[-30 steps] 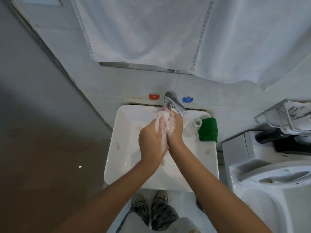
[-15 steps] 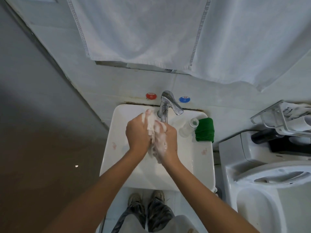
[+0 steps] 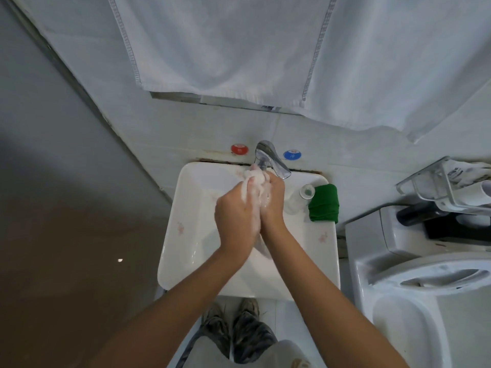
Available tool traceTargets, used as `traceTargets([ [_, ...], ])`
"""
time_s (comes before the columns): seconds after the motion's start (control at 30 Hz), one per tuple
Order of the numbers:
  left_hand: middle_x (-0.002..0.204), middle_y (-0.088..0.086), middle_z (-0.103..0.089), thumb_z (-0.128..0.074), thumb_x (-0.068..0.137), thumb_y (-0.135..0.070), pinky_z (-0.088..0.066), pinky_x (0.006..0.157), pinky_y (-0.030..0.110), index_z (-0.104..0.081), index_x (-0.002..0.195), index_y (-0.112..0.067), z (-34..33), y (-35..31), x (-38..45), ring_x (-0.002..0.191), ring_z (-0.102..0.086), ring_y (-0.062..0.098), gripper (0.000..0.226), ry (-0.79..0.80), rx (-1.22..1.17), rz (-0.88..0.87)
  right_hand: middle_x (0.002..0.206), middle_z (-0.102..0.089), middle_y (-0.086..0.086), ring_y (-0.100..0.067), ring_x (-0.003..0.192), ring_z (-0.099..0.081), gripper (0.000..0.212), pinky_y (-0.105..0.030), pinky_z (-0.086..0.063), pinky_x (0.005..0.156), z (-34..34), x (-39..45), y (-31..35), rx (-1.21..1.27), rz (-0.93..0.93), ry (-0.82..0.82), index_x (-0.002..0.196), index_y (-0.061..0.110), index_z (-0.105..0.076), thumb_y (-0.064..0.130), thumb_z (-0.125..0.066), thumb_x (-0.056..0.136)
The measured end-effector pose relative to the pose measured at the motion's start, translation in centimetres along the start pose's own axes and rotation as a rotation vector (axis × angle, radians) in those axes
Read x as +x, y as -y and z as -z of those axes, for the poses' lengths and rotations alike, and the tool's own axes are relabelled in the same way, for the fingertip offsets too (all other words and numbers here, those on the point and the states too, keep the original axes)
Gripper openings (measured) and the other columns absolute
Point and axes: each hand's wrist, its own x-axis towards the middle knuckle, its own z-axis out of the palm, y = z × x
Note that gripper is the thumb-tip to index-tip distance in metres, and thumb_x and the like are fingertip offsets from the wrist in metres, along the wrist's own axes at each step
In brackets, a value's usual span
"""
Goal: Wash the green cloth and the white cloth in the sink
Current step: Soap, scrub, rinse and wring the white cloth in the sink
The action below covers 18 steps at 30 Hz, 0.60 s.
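Item: white cloth (image 3: 255, 181) — centre of the frame, bunched and soapy, pressed between your two hands just under the tap (image 3: 271, 160). Your left hand (image 3: 235, 216) curls its fingers round the near side of the wad; your right hand (image 3: 273, 201) closes on the far side, lather showing on the knuckles. Both grips are tight, nothing slack.

Item: green cloth (image 3: 323, 203) — folded, dry-looking, on the right rim of the sink (image 3: 183, 229), just beside a small clear bottle (image 3: 303, 197). Neither hand touches it.

Step in hand, by my reading: scrubbing the white cloth, first of the two. Whether water is running cannot be told.

Next move calls for — a rinse under the spout and a wring-out, then a reach to the right of the frame for the green cloth. Mind the bottle; it stands in the path.
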Motion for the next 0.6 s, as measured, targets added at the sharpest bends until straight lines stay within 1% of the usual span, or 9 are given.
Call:
traceTargets([
  [0.03,0.07,0.006,-0.067,-0.046,0.096,-0.037,-0.049,0.064,0.029,-0.067,0.074,-0.009,0.1,0.3,0.8,0.066,-0.062,0.018,0.042,-0.016,0.039,-0.008,0.059,-0.044,0.001,-0.011,0.053,-0.047,0.032,-0.026,-0.042,0.058,-0.2,-0.6,-0.3,0.003,-0.029,0.019,0.067,0.015,-0.047,0.016,-0.046,0.099],
  [0.1,0.052,0.001,-0.05,-0.045,0.097,-0.038,-0.037,0.053,0.03,-0.047,0.054,-0.018,0.9,1.1,3.2,0.052,-0.05,0.02,0.048,-0.007,0.109,-0.002,0.062,-0.053,-0.004,-0.017,0.058,-0.056,0.033,-0.031,-0.049,0.059,-0.4,-1.9,-1.5,-0.051,-0.026,0.052,0.063,0.014,-0.049,0.018,-0.048,0.096],
  [0.17,0.046,-0.005,-0.035,-0.045,0.097,-0.038,-0.027,0.05,0.03,-0.03,0.049,-0.024,1.7,1.4,4.0,0.045,-0.035,0.013,0.052,0.036,0.147,0.009,0.064,-0.055,-0.014,-0.023,0.061,-0.057,0.039,-0.036,-0.048,0.056,0.1,-2.5,-2.4,-0.143,0.016,0.118,0.069,0.003,-0.05,0.031,-0.051,0.095],
  [0.23,0.046,-0.008,-0.032,-0.045,0.097,-0.036,-0.025,0.049,0.026,-0.027,0.049,-0.027,1.9,1.3,3.8,0.044,-0.032,0.011,0.052,0.06,0.148,0.023,0.068,-0.057,-0.018,-0.026,0.064,-0.058,0.046,-0.037,-0.047,0.055,1.0,-2.1,-2.4,-0.164,0.044,0.192,0.076,-0.004,-0.052,0.038,-0.054,0.093],
  [0.33,0.048,-0.005,-0.037,-0.045,0.098,-0.036,-0.029,0.052,0.028,-0.031,0.05,-0.025,2.2,2.1,3.9,0.048,-0.037,0.013,0.051,0.085,0.143,0.022,0.067,-0.054,0.003,-0.009,0.064,-0.053,0.041,-0.027,-0.045,0.061,2.9,-1.9,-1.4,-0.26,0.261,0.247,0.075,0.014,-0.053,0.054,-0.058,0.082],
  [0.4,0.05,-0.002,-0.043,-0.043,0.098,-0.038,-0.032,0.055,0.03,-0.034,0.051,-0.024,2.5,2.7,4.4,0.052,-0.043,0.018,0.05,0.122,0.187,-0.002,0.084,-0.058,0.0,-0.006,0.061,-0.055,0.043,-0.026,-0.048,0.054,3.9,-2.1,-0.9,-0.315,0.269,0.36,0.1,0.027,-0.052,0.055,-0.068,0.071],
  [0.47,0.05,-0.002,-0.044,-0.042,0.098,-0.038,-0.032,0.056,0.03,-0.035,0.051,-0.023,3.0,3.0,4.8,0.051,-0.044,0.017,0.05,0.132,0.207,-0.039,0.096,-0.059,-0.002,-0.007,0.057,-0.058,0.065,-0.027,-0.048,0.046,4.5,-2.3,-0.4,-0.418,0.252,0.489,0.122,0.042,-0.041,0.043,-0.079,0.068],
  [0.5,0.049,-0.003,-0.043,-0.042,0.097,-0.039,-0.031,0.056,0.03,-0.035,0.051,-0.023,3.3,3.1,4.9,0.049,-0.043,0.015,0.05,0.134,0.202,-0.06,0.103,-0.06,0.001,-0.01,0.063,-0.061,0.074,-0.029,-0.049,0.051,4.7,-2.2,-0.3,-0.51,0.309,0.529,0.128,0.046,-0.036,0.035,-0.081,0.07],
  [0.6,0.045,-0.004,-0.037,-0.042,0.09,-0.044,-0.031,0.053,0.034,-0.033,0.05,-0.019,4.2,3.1,5.5,0.046,-0.037,0.015,0.048,0.149,0.156,-0.09,0.129,-0.054,0.005,-0.021,0.105,-0.059,0.082,-0.037,-0.051,0.086,5.1,-1.8,-0.4,-0.793,0.525,0.521,0.14,0.045,-0.032,0.02,-0.075,0.074],
])
